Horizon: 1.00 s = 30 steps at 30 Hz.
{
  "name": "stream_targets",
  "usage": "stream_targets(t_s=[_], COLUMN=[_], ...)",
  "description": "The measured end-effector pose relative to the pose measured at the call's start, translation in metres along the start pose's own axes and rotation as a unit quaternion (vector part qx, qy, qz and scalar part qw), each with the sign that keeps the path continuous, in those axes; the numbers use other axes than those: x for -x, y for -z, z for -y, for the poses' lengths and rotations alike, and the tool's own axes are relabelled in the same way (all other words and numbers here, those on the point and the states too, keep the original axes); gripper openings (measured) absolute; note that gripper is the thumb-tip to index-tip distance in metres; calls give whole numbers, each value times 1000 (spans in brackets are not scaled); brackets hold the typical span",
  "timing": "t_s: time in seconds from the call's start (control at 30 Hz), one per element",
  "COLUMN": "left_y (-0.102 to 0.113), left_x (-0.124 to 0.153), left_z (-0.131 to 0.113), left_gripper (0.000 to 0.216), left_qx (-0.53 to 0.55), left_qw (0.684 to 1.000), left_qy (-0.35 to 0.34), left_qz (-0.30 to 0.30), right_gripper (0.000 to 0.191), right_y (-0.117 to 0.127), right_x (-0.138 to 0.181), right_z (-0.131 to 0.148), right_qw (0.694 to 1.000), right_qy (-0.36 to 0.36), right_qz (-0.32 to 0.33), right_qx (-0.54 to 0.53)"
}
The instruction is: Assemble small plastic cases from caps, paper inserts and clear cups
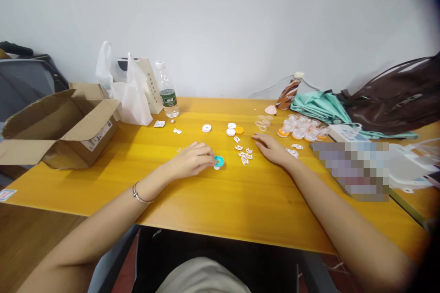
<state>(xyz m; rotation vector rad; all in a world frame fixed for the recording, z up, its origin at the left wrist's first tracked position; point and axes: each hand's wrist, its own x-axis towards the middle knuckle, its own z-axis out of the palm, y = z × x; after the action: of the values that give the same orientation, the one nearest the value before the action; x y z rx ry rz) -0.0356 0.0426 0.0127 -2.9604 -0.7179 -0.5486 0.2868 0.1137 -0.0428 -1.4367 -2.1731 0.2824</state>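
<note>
My left hand (194, 160) has its fingers drawn together at the edge of a small turquoise round plastic part (220, 160) and closes on it. A little white piece (216, 168) shows just below that part. My right hand (271, 149) rests on the table with its fingers stretched out, holding nothing. Between the hands lie several white openwork plastic pieces (244, 155). Beyond them sit white round parts (231, 132) and an orange one (239, 130). Another white round part (206, 128) lies farther left.
An open cardboard box (85, 132), a white plastic bag (132, 96) and a water bottle (169, 96) stand left. Clear-and-orange plastic containers (302, 128), clear rings (263, 122), a brown drink bottle (290, 91), green cloth (319, 105) and a dark bag (388, 96) are right.
</note>
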Motion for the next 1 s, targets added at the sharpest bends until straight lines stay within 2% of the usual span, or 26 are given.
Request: stream_targets(t_s=[0.2,0.5,0.6,0.7,0.77,0.87,1.0], left_y=[-7,1,6,13,18,28,36], left_x=[-2,0,4,15,24,36,44], left_z=[0,1,14,38,52,66,72], left_gripper=[23,23,22,21,20,18,19], left_qx=[-5,78,82,74,68,73,83], left_qw=[1000,996,994,985,976,963,948], left_qy=[-22,33,75,152,206,249,292], left_qz=[14,3,-24,-41,-11,72,92], right_gripper=[34,34,34,34,34,35,34], right_y=[2,1,1,1,2,2,1], right_x=[1,1,0,1,1,1,1], right_z=[2,1,2,2,2,1,-1], right_qw=[1000,1000,1000,1000,1000,1000,1000], right_qy=[7,11,13,14,13,11,18], right_qz=[-1,-4,-3,-1,1,4,1], right_qx=[4,10,11,9,9,13,11])
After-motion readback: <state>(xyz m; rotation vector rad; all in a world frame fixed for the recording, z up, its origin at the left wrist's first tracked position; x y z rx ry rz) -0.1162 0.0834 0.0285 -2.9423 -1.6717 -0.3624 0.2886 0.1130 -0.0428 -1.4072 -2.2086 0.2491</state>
